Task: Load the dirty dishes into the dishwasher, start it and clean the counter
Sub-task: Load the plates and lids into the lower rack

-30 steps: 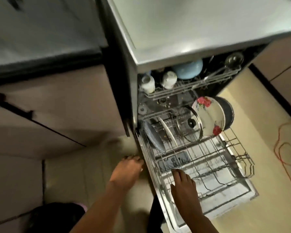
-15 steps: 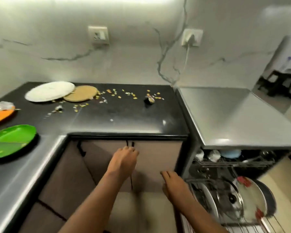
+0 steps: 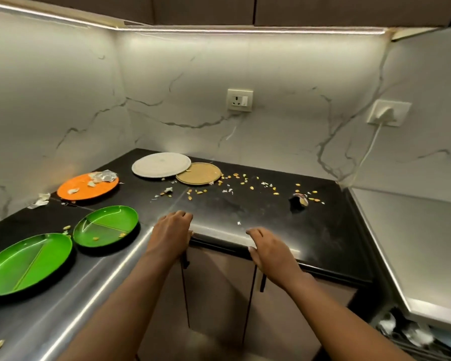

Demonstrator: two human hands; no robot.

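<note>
Just left of the frame's centre, the left hand (image 3: 172,231) lies over the front edge of the black counter (image 3: 258,212), palm down, fingers loosely bent and holding nothing. To its right, near the centre, the right hand (image 3: 268,247) hangs over the same edge with its fingers relaxed and slightly spread, also holding nothing; whether its fingertips actually touch the counter is hard to tell from this angle. Both forearms reach up from the bottom of the frame, above the brown cabinet doors (image 3: 219,295) under the counter.

Left of the left hand sits a small green divided plate (image 3: 106,225) with a few food bits in it, and touching its lower left rim, in the lower left of the frame, a larger green divided plate (image 3: 26,264). Above them, at middle left, an orange plate (image 3: 87,188) carries crumpled wrappers and scraps. Further back, near the corner of the wall, a white round plate (image 3: 161,164) overlaps the rim of a tan round plate (image 3: 198,173) just to its right. Yellow crumbs (image 3: 242,182) and small white scraps are scattered over the counter from the tan plate toward the right, ending near a small dark crumpled wrapper (image 3: 300,199).

On the marbled wall are a socket (image 3: 240,99) at upper centre and a second socket with a plugged-in white cable (image 3: 388,113) at upper right. At the right edge lies the grey dishwasher top (image 3: 414,243), and in the lower right corner part of its open upper rack (image 3: 412,337) shows pale cups, blurred.
</note>
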